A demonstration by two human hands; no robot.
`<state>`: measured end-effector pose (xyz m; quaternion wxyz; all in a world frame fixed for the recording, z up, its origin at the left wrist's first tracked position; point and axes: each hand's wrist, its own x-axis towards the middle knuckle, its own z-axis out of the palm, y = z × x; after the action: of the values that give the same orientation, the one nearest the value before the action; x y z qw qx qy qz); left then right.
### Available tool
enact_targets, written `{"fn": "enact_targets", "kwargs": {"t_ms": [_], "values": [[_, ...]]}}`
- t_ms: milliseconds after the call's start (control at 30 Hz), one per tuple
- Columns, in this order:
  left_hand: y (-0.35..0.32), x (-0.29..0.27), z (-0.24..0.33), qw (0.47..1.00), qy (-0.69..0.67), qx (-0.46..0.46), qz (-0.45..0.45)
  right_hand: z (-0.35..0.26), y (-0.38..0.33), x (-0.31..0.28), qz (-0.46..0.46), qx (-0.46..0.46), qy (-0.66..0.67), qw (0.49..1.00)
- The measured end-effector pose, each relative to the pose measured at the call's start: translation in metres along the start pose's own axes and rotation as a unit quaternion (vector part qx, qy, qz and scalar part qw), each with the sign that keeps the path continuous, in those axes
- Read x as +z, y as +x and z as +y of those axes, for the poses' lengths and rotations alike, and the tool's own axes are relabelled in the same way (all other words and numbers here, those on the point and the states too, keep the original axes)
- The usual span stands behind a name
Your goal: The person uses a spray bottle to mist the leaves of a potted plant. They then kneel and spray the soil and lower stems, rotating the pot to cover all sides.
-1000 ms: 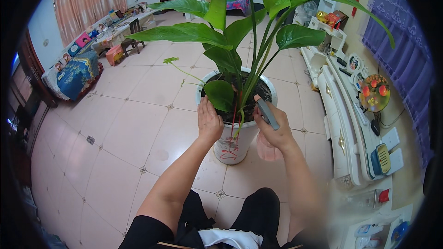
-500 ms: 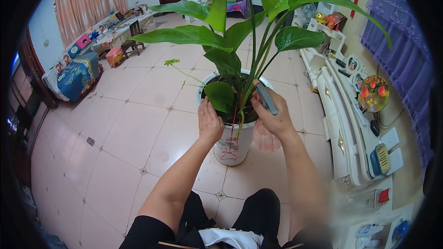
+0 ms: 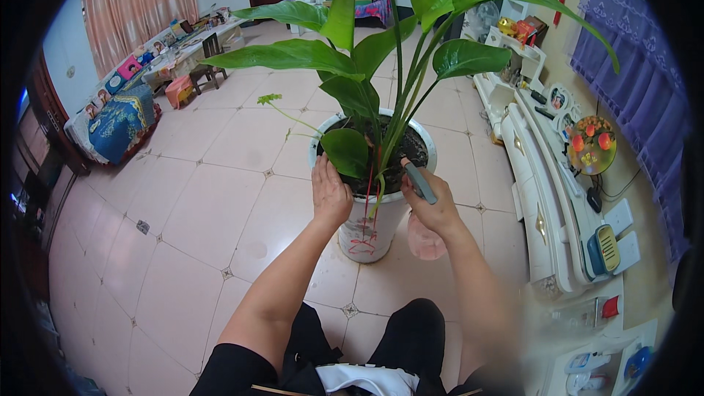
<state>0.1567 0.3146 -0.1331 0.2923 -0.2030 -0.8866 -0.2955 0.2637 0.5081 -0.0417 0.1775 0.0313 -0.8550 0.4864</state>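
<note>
A large-leaved green plant (image 3: 400, 66) grows from dark soil in a tall white pot (image 3: 364, 238) in front of me. Red string hangs from its stems over the pot's front. My left hand (image 3: 331, 192) lies against the left front of the rim, fingers stretched out beside a low round leaf. A spray bottle (image 3: 425, 238) with a grey trigger head and a clear pinkish body is in my right hand (image 3: 434, 207), which is closed around its neck. Its nozzle points over the soil at the right side of the stems. My palm and fingers partly hide the bottle.
Pinkish floor tiles (image 3: 213, 227) surround the pot. Along the right wall runs a white cabinet (image 3: 543, 205) bearing a lamp (image 3: 592, 147) and small items. A bench with a blue cloth (image 3: 121, 128) and a small dark chair (image 3: 207, 70) stand at the far left.
My right hand has lowered slightly with the spray bottle, and the nozzle has come down away from the stems, nearer the soil. My left hand has barely moved at the rim.
</note>
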Motion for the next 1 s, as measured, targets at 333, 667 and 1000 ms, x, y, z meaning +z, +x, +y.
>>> {"fn": "enact_targets", "kwargs": {"t_ms": [333,667,1000], "values": [[0.000,0.000,0.000,1.000,0.004,0.001,0.002,0.005,-0.006,0.001,-0.009,0.043,-0.062,0.997],[0.001,-0.002,0.000,1.000,-0.004,0.007,0.003,0.009,-0.011,0.005,-0.044,0.009,-0.060,0.997],[0.001,-0.003,0.002,1.000,-0.003,0.000,-0.003,-0.030,-0.004,0.000,-0.071,-0.042,-0.087,0.993]]}}
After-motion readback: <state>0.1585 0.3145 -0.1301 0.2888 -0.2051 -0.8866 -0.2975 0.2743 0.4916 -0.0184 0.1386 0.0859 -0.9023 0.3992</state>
